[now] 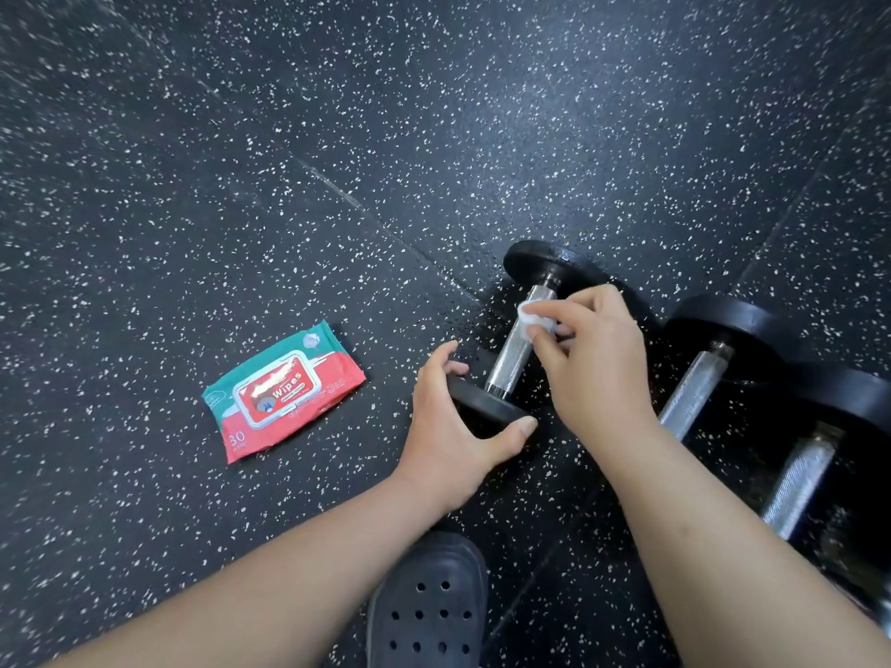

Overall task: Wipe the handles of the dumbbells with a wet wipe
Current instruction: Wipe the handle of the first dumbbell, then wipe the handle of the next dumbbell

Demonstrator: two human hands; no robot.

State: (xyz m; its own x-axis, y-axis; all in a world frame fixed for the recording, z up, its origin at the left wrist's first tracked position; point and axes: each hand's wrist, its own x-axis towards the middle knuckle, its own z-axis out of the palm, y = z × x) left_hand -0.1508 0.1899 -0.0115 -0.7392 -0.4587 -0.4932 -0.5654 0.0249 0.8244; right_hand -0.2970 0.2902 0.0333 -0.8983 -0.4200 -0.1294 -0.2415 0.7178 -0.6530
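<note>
Dumbbells (694, 388) rest on speckled, probably rubber flooring (241, 185); our right hand (598, 368) pinches a wet wipe (535, 320), left hand (443, 426) grips one head (482, 402); left, a pack (284, 392) reads "Wipes".

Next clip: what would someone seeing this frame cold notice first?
The right hand pinches a white wet wipe against the knurled handle of the leftmost dumbbell, while the left hand grips that dumbbell's near head. Left of them, a red and teal wipes pack lies on the speckled floor.
</note>
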